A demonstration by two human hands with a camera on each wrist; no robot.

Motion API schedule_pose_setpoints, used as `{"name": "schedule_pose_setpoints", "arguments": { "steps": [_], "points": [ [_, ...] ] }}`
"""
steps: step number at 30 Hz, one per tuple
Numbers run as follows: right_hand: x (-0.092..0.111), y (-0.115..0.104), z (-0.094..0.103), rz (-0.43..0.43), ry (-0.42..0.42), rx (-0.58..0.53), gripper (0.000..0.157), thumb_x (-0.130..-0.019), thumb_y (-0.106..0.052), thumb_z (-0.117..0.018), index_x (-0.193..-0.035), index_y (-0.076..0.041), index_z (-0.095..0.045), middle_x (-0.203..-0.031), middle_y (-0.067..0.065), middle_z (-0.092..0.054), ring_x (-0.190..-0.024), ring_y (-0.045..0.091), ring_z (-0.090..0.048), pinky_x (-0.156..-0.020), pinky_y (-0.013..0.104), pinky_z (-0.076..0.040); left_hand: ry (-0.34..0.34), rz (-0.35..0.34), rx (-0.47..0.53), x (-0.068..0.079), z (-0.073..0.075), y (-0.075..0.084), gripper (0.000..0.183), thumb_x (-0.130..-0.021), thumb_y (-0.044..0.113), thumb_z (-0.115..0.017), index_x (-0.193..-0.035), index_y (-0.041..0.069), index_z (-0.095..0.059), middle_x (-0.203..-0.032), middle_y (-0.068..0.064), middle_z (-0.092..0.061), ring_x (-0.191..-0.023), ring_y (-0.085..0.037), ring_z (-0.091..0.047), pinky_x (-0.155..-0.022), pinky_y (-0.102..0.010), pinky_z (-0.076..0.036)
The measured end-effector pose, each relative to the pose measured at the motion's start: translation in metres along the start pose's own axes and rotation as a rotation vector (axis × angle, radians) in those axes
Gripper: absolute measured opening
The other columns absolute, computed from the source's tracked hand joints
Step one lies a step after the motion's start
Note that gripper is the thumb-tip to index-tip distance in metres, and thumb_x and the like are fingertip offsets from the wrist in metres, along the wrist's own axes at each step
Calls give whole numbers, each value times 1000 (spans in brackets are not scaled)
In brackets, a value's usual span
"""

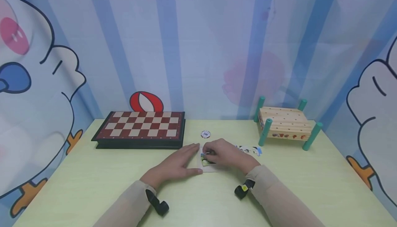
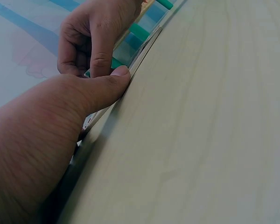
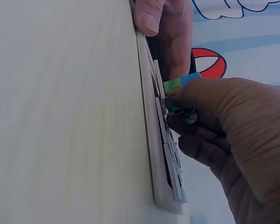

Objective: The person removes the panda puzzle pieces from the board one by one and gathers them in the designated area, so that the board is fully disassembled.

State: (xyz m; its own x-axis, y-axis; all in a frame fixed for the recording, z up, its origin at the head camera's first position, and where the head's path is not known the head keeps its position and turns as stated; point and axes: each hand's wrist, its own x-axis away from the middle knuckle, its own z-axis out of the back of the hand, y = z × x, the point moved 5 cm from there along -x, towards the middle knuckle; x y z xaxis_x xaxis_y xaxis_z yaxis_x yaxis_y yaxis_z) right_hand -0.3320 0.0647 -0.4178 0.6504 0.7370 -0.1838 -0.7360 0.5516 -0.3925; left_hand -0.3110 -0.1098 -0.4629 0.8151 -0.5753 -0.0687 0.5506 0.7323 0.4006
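A flat, light puzzle board (image 1: 207, 169) lies on the table with green and blue picture pieces on it. My left hand (image 1: 176, 163) rests at its left side, fingers stretched out and thumb (image 2: 119, 74) against the near edge. Over the board, my right hand (image 1: 227, 155) pinches a green and blue puzzle piece (image 3: 173, 85) between thumb and fingers. In the right wrist view the piece is tilted up, close over the other pieces in the board. The right hand hides much of the board in the head view. Panda-patterned pieces (image 1: 256, 150) show beyond the right wrist.
A round white chip (image 1: 205, 134) marked 100 lies behind the board. At the back left sits a red and white checkered chessboard box (image 1: 142, 125). A wooden peg stand (image 1: 285, 120) with green legs stands at the back right, before a printed curtain (image 1: 211, 48).
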Motion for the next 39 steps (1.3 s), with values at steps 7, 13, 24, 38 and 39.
{"name": "schedule_pose_setpoints", "arguments": {
  "steps": [7,13,24,38,39],
  "points": [
    [1,3,1,-18,19,-55,8,-98,-22,-69,-104,-19,-72,-95,-14,-71,-84,0,-62,-78,25,-55,-2,-1,9,1,1,1,96,-88,75,-52,-162,19,-24,-166,2,-24,-153,-19,-19,-122,-43,-23],
    [0,9,4,-33,33,-97,14,-97,-20,-70,-110,-19,-73,-105,-11,-72,-94,3,-64,-85,29,-56,2,-3,8,1,1,2,97,-88,77,-51,-162,19,-23,-166,0,-23,-153,-20,-19,-122,-44,-23],
    [4,13,12,-25,66,-120,17,-96,-22,-71,-113,-19,-71,-106,-8,-73,-96,7,-68,-85,30,-57,5,3,-3,-1,0,0,96,-89,74,-53,-162,20,-23,-166,0,-23,-153,-21,-18,-121,-46,-23],
    [28,33,26,-62,130,-130,18,-98,-28,-68,-115,-22,-72,-101,-11,-72,-92,5,-67,-80,30,-57,9,-13,-5,0,0,1,98,-88,77,-51,-162,18,-23,-166,-1,-23,-152,-21,-19,-122,-43,-22],
    [31,34,28,-66,135,-134,18,-98,-28,-69,-115,-21,-72,-101,-11,-72,-91,6,-67,-80,31,-58,9,-13,-6,0,0,1,98,-88,77,-51,-162,18,-23,-166,-1,-23,-152,-20,-19,-122,-43,-22]
  ]
}}
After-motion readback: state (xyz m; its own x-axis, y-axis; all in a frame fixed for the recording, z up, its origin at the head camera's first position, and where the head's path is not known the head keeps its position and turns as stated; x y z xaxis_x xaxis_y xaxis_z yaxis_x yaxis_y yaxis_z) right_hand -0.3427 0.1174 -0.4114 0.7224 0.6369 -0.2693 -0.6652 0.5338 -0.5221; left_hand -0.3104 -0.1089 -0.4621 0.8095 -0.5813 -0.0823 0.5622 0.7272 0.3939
